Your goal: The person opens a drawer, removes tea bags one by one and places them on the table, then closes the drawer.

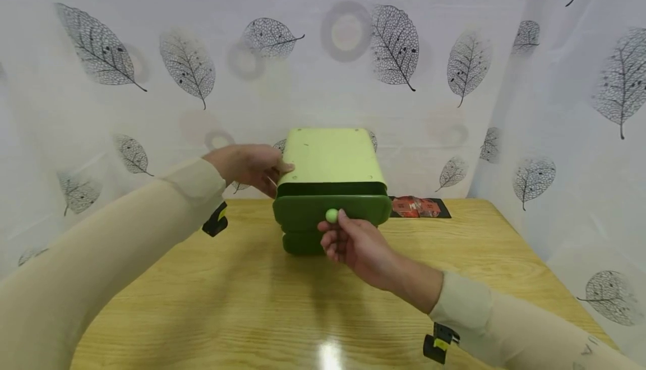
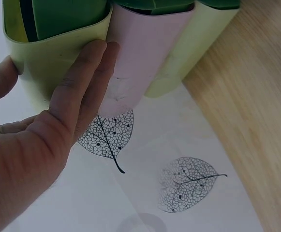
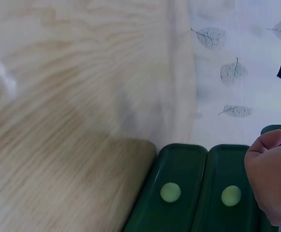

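A small three-tier drawer cabinet [image 1: 330, 154] has pale green top and bottom tiers and a pink middle one [image 2: 142, 41]. Its dark green top drawer [image 1: 303, 207] juts out a little, leaving a dark gap under the tier's upper edge. My right hand [image 1: 360, 249] pinches that drawer's round light green knob [image 1: 331, 216] between thumb and fingers. On the cabinet's left side, my left hand [image 1: 247, 165] holds the top tier, thumb on its upper face and fingers along its side. Two lower drawers show their knobs [image 3: 231, 195] in the right wrist view.
The cabinet stands on a wooden table [image 1: 217, 303] toward its back edge. Behind it hangs a white leaf-print curtain [image 1: 303, 89]. A flat red and black packet [image 1: 416, 207] lies on the table to the cabinet's right.
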Demonstrator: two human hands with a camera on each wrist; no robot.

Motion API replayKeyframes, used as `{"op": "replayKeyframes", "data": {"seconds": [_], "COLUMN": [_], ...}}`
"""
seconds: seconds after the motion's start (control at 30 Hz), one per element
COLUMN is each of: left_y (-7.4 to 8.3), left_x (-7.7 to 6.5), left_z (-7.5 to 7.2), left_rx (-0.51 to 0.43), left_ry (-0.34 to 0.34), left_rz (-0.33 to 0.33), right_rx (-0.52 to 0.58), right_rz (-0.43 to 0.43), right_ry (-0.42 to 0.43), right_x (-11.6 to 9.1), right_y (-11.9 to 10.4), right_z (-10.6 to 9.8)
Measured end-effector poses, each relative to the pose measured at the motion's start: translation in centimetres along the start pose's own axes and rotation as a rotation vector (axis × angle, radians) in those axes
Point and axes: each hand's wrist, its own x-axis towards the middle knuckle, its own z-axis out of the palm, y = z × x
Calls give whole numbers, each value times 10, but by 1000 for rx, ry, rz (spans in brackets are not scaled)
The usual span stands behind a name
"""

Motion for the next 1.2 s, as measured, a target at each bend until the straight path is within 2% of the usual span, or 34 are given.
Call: {"op": "replayKeyframes", "data": {"seconds": [0.17, 0.43, 0.93, 1.07, 1.2], "left_y": [0, 0, 4, 0, -13], "left_x": [0, 2, -3, -4, -4], "left_z": [0, -2, -5, -6, -6], "left_rx": [12, -23, -33, -35, -59], "left_ry": [-9, 11, 15, 26, 33], "left_rz": [4, -3, -8, 2, 29], "right_rx": [-6, 1, -32, -63, -80], "right_rz": [-20, -24, -36, -32, -30], "right_ry": [33, 76, 77, 48, 15], "right_x": [10, 27, 38, 37, 33], "right_y": [-3, -7, -13, -10, -7], "right_z": [-3, -7, -9, -12, -16]}}
